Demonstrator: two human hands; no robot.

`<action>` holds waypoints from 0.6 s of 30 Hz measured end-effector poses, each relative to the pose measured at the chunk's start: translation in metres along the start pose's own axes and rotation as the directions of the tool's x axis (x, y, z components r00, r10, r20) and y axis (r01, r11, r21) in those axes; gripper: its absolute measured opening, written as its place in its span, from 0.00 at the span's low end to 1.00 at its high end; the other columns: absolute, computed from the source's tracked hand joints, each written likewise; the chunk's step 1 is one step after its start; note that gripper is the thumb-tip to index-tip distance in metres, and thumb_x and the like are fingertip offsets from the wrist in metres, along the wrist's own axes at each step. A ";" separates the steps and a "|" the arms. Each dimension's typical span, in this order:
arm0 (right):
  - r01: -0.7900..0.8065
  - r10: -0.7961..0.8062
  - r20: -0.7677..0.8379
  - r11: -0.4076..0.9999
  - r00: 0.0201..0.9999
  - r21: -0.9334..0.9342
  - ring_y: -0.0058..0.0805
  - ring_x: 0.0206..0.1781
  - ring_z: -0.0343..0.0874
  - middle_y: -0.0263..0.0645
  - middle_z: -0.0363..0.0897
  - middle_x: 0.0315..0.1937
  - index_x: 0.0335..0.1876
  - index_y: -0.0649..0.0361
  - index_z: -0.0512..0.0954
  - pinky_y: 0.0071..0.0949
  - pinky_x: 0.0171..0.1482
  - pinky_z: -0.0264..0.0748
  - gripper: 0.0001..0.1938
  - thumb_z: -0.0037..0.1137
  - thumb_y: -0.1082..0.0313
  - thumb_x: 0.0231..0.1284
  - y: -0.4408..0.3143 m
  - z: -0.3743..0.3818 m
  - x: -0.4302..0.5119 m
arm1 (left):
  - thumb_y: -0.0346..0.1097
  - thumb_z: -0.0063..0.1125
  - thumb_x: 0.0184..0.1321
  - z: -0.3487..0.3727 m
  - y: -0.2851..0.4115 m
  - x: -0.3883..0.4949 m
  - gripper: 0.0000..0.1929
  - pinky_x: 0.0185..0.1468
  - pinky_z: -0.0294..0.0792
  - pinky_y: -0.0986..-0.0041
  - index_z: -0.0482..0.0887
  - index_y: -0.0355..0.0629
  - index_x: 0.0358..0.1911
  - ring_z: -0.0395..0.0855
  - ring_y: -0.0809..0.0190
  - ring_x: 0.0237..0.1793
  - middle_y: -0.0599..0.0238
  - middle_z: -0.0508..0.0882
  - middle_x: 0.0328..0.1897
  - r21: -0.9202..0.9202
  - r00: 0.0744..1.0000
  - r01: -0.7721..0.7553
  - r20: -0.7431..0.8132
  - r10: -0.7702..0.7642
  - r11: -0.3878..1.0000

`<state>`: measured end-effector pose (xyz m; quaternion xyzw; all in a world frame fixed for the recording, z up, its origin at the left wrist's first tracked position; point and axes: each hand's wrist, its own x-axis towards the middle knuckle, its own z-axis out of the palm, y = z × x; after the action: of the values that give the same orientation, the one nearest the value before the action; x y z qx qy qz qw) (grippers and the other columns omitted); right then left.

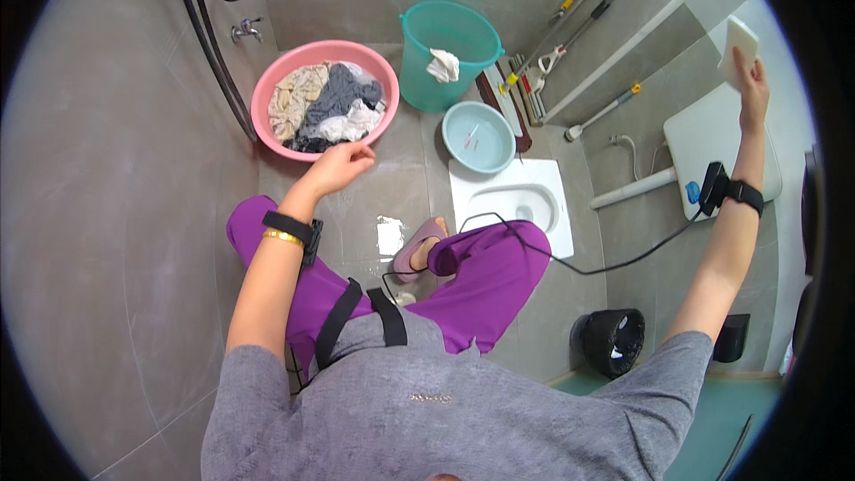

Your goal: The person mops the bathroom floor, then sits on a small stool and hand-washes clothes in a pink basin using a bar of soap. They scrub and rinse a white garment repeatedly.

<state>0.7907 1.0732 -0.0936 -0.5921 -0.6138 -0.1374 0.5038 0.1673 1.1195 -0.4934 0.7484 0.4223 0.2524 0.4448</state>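
My left hand (339,167) hangs loosely bent at the near rim of a pink plastic basin (259,110), with nothing seen in its fingers. Whether it touches the rim I cannot tell. Inside the basin lie a beige patterned cloth (298,95), a dark grey garment (340,95), a white cloth (351,123) and a black one (312,145). Far out to the right, my right hand (753,90) is raised above the white toilet cistern (709,137). It grips a flat white rectangular object (739,47) whose kind I cannot make out.
A teal bucket (427,90) with a white cloth (443,65) over its rim stands behind a light blue basin (479,155). Mops (549,57) lean right of it. A squat toilet (558,204), a bin (611,344), a wall tap (247,30) and a trailing black cable (588,272) surround me.
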 end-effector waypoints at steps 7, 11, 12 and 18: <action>-0.149 0.136 -0.117 0.982 0.984 -0.113 0.16 0.42 0.72 0.31 0.77 0.39 0.51 0.57 0.74 0.16 0.45 0.66 0.21 0.60 0.54 0.56 0.004 -0.114 -0.030 | 0.35 0.55 0.55 -0.007 -0.003 -0.006 0.11 0.40 0.70 0.75 0.80 0.36 0.38 0.78 0.67 0.34 0.63 0.82 0.31 -0.081 0.990 0.125 -0.047 -0.129 0.989; -0.155 0.142 -0.206 0.987 0.968 -0.051 0.16 0.43 0.71 0.31 0.76 0.40 0.50 0.57 0.74 0.17 0.46 0.66 0.21 0.60 0.52 0.56 0.008 -0.123 -0.031 | 0.34 0.55 0.55 -0.007 0.004 0.003 0.10 0.40 0.70 0.76 0.80 0.36 0.38 0.78 0.68 0.34 0.63 0.82 0.31 -0.119 0.999 0.039 -0.030 -0.043 0.992; -0.154 0.145 -0.214 0.988 0.966 -0.025 0.17 0.43 0.71 0.31 0.76 0.40 0.50 0.57 0.74 0.18 0.47 0.66 0.21 0.60 0.52 0.56 0.011 -0.111 -0.032 | 0.34 0.55 0.55 -0.006 0.005 0.003 0.10 0.41 0.70 0.76 0.80 0.36 0.38 0.78 0.69 0.35 0.64 0.82 0.31 -0.135 0.997 0.071 0.001 -0.071 0.988; -0.216 0.211 -0.097 0.975 0.973 -0.055 0.18 0.42 0.71 0.32 0.76 0.40 0.50 0.57 0.74 0.19 0.47 0.66 0.22 0.61 0.51 0.54 0.032 -0.069 -0.032 | 0.34 0.55 0.56 -0.002 0.000 0.009 0.11 0.41 0.69 0.76 0.80 0.36 0.40 0.76 0.70 0.35 0.67 0.81 0.32 -0.132 0.993 0.118 0.004 -0.118 0.984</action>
<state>0.8435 1.0101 -0.1006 -0.6639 -0.5182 -0.1290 0.5235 0.1706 1.1285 -0.4927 0.6906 0.4491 0.2544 0.5065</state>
